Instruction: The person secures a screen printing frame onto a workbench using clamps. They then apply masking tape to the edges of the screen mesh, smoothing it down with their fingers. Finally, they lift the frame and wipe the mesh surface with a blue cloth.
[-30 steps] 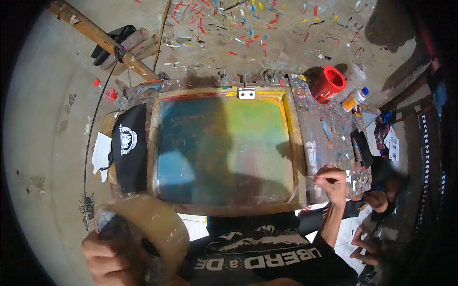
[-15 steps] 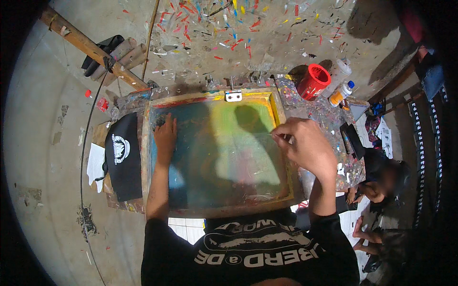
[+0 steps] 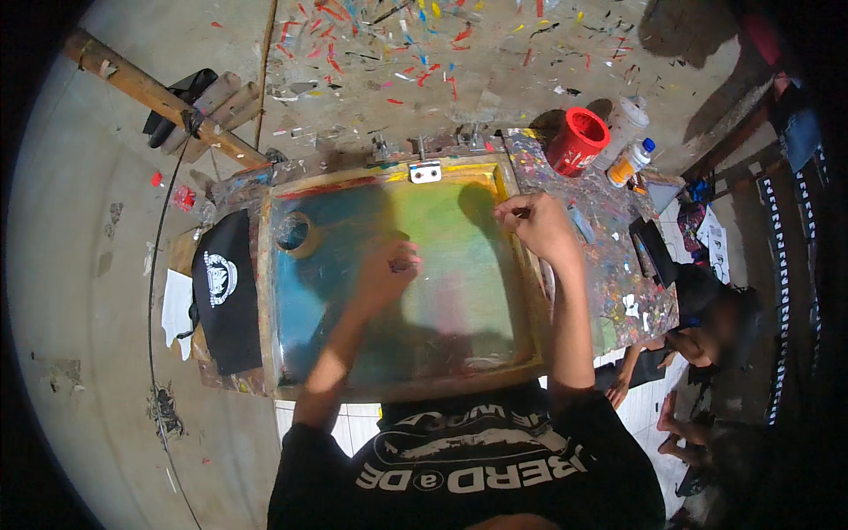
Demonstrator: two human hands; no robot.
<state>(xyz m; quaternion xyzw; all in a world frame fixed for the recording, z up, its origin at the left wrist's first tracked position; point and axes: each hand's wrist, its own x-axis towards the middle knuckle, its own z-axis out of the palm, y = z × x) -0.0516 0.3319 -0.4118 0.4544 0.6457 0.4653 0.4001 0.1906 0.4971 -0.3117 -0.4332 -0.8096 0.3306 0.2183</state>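
A wooden-framed printing screen (image 3: 459, 291) lies hinged on the bench in front of me, its mesh stained blue, green and yellow. My left hand (image 3: 387, 274) is over the middle of the mesh, with its fingers curled closed. Whatever it may hold is too blurred to make out. At the frame's right side, my right hand (image 3: 535, 223) has thumb and fingers pressed together in a pinch; anything between them is too small to name. A roll of tape (image 3: 298, 235) rests at the upper left of the mesh, apart from both hands.
A metal hinge clamp (image 3: 425, 171) grips the frame's far edge. Black printed fabric (image 3: 228, 291) lies to the left. On the paint-spattered bench (image 3: 609, 243) stand a red tub (image 3: 579, 141) and a blue-capped bottle (image 3: 631, 162). Another person (image 3: 698, 344) sits low at right.
My left hand has left the tape roll and moved right and nearer to me, over the middle of the mesh. My right hand has shifted slightly away from me, still pinched.
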